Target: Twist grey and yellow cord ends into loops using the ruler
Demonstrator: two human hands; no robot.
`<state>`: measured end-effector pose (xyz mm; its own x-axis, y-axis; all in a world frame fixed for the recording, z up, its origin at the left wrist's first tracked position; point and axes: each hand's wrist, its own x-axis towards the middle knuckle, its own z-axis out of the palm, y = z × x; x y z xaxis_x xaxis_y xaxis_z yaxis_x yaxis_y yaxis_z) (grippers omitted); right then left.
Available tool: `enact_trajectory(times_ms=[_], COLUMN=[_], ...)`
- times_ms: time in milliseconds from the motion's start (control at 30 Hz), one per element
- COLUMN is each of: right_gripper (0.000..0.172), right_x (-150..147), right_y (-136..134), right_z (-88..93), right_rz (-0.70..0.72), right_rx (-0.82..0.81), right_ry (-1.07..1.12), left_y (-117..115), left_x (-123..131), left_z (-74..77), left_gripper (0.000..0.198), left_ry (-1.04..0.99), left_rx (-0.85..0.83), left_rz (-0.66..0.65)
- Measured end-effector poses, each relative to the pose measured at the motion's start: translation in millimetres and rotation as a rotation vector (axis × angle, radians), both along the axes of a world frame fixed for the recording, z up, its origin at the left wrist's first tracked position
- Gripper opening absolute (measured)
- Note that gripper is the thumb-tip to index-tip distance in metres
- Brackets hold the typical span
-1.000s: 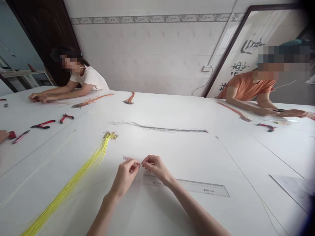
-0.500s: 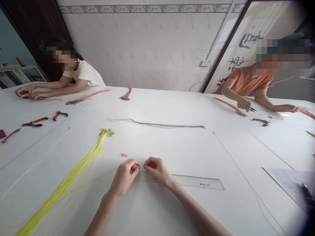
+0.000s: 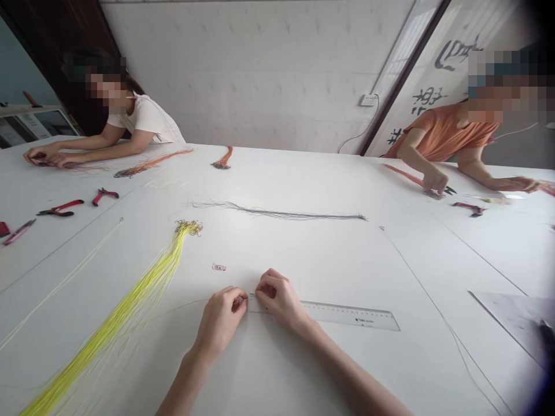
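Note:
My left hand is closed in a pinch on a thin pale-yellow cord, which trails left towards a bundle of yellow cords. Just to its right, my right hand is pinched too, its fingertips over the left end of a clear plastic ruler. Whatever lies in the right fingertips is too small to make out. The fingertips of both hands are close together with a narrow gap. Small metal-coloured ends cluster at the top of the yellow bundle. Beyond my hands lies a small red-and-white packet.
A grey cord bundle lies across the middle of the white table. Red-handled pliers lie at left. Single cords stretch along both sides. A paper sheet is at right. Two people work opposite, one holding pliers.
The view has tilted down slightly. My hands remain pinched near the ruler's left end, with the gap between them slightly changed. The right-hand co-worker's hand with pliers has shifted over the orange bundle.

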<state>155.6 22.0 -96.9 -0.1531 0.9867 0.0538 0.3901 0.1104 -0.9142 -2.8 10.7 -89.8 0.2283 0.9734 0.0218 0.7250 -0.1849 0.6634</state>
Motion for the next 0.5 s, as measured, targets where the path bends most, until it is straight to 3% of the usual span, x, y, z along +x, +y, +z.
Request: enact_trajectory(times_ms=[500], right_gripper=[0.012], right_x=[1.5], right_y=[0.6], right_z=[-0.8], right_rz=[0.014], right_rx=[0.008], right_ry=[0.028], left_y=[-18.4], left_x=[1.0], left_z=[-12.0], left_gripper=[0.02], left_ry=[-0.022], left_rx=[0.064], left_rz=[-0.008])
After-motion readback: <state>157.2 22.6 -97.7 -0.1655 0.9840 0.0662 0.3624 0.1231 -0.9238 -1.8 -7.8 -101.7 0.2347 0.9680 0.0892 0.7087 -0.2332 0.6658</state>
